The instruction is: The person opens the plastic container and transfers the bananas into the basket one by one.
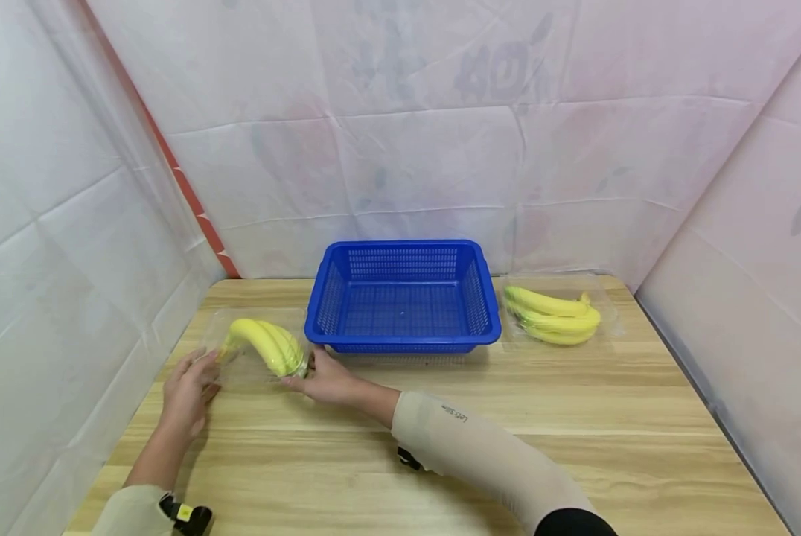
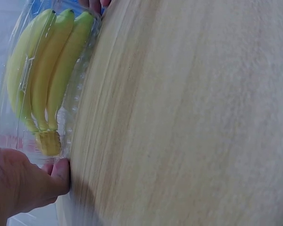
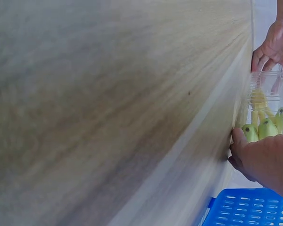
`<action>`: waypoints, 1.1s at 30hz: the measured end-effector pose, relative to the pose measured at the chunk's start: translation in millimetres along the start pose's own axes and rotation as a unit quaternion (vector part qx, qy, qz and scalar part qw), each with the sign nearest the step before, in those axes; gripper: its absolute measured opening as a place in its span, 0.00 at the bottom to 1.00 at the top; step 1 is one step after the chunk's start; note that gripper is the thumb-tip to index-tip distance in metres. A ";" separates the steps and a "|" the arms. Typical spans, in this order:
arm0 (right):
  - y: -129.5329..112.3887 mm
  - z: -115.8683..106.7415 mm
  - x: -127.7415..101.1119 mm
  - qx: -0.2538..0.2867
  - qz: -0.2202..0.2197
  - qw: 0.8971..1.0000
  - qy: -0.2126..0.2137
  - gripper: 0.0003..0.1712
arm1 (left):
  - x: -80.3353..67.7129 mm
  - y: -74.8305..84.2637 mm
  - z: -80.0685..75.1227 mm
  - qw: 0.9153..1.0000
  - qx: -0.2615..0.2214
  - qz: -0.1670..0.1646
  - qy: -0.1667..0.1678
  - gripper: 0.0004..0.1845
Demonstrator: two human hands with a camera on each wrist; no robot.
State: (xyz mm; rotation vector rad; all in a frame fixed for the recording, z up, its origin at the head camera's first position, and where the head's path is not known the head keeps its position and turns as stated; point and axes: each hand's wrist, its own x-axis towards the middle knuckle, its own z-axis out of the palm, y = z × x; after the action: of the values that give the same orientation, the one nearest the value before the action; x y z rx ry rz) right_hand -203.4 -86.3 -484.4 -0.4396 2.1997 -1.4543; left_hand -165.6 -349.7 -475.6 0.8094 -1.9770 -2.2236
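Observation:
A clear plastic clamshell box (image 1: 248,368) with a bunch of yellow bananas (image 1: 269,344) inside lies at the left of the table. My left hand (image 1: 187,391) holds its left end, by the banana stem; in the left wrist view that hand's thumb (image 2: 61,176) is at the box's lower corner. The opposite end, by the banana tips, is held by my right hand (image 1: 333,381), just in front of the blue basket's left corner. Both hands also show in the right wrist view, with the box between them.
A blue plastic basket (image 1: 402,348) with slotted walls stands at the middle back of the wooden table (image 1: 508,417). Right of it lies another clear box (image 1: 604,335) holding bananas (image 1: 561,331). Pale sheets (image 1: 434,156) hang behind the table and along both sides.

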 end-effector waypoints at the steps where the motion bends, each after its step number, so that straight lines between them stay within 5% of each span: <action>1: 0.5 0.3 0.3 -0.001 0.000 1.000 0.001 0.58 | -0.1 -0.2 0.4 1.000 0.005 0.001 0.000 0.22; 10: 1.0 -0.8 -1.5 -0.003 0.005 1.000 -0.006 0.61 | -1.4 -1.3 0.6 1.000 0.026 -0.001 -0.011 0.40; 20: -0.2 -3.1 -6.7 0.006 0.003 1.000 -0.021 0.61 | -3.5 -3.0 -2.8 0.999 0.039 0.000 -0.020 0.15; 28: 3.0 0.0 -6.8 0.024 -0.013 0.999 -0.025 0.62 | -7.3 -2.2 -6.3 0.998 0.059 -0.003 -0.037 0.34; 33: 2.6 -0.5 -9.8 0.033 -0.020 0.999 -0.031 0.61 | -8.2 -1.8 -8.3 0.998 0.048 -0.003 -0.042 0.36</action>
State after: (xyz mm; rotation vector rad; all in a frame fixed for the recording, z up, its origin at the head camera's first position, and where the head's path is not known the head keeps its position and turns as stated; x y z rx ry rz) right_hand -195.5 -80.0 -484.7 -0.5029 2.0979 -1.5098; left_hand -154.5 -353.8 -474.9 0.7448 -2.1376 -2.2157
